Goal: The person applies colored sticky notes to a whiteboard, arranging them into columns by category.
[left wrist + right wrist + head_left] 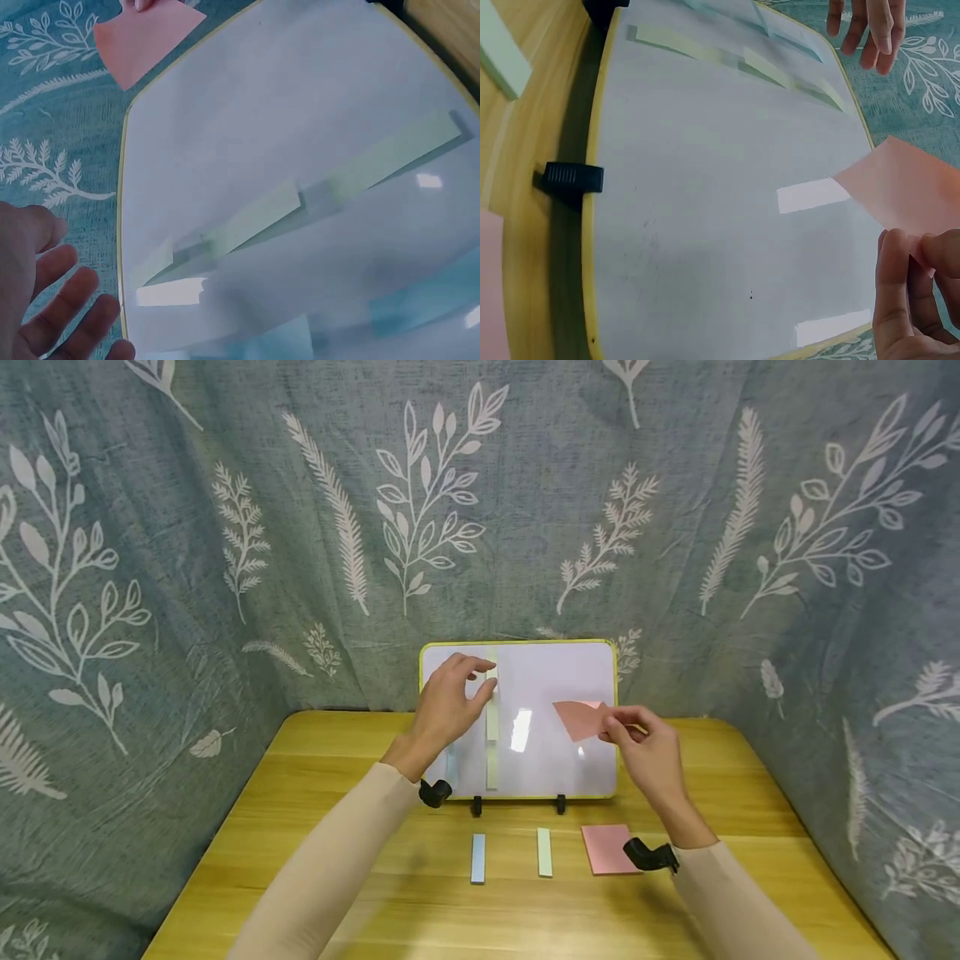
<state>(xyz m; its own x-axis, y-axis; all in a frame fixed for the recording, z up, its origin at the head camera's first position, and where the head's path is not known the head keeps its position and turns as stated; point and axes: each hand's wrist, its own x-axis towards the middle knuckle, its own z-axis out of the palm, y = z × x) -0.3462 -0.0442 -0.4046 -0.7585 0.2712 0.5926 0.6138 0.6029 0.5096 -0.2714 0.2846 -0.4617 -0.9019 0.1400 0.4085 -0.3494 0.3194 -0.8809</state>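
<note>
Between thumb and fingers, my right hand (pixel 643 745) pinches a pink sticky note (pixel 579 718) by one corner, in front of the right part of a whiteboard (pixel 540 677) with a yellow rim. The left hand (pixel 450 697) hovers before the board's left part, thumb and fingers apart and holding nothing. Pale green sticky strips (pixel 259 221) form a line on the board, their ends lifting off it. Light blue strips (pixel 435 300) are stuck beside them, mostly hidden by the left hand and forearm in the head view.
On the wooden table (pixel 360 893) before the board lie a blue strip pad (pixel 477 858), a green strip pad (pixel 544 852) and a pink note pad (pixel 606 849). Black feet (pixel 561 803) support the board. Behind it hangs a leaf-patterned curtain (pixel 525 560).
</note>
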